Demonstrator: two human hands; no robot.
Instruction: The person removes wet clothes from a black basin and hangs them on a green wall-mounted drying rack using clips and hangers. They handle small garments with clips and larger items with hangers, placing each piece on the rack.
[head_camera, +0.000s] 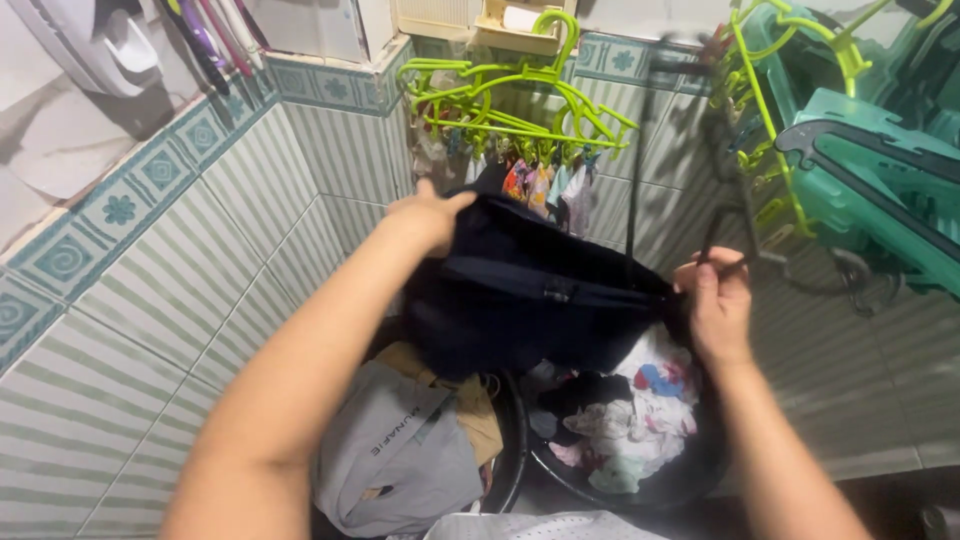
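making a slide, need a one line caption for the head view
Both hands, left hand and right hand, hold a dark navy fabric garment above two round black laundry tubs.

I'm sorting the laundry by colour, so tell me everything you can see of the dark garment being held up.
The dark garment is navy or black, of soft, matte cloth. It hangs slack, stretched between the left hand, gripping its upper edge, and the right hand, at its right end. A seam or band runs across its middle with a small dark fastener. It is held over two dark basins of mixed clothes. Its kind cannot be told.
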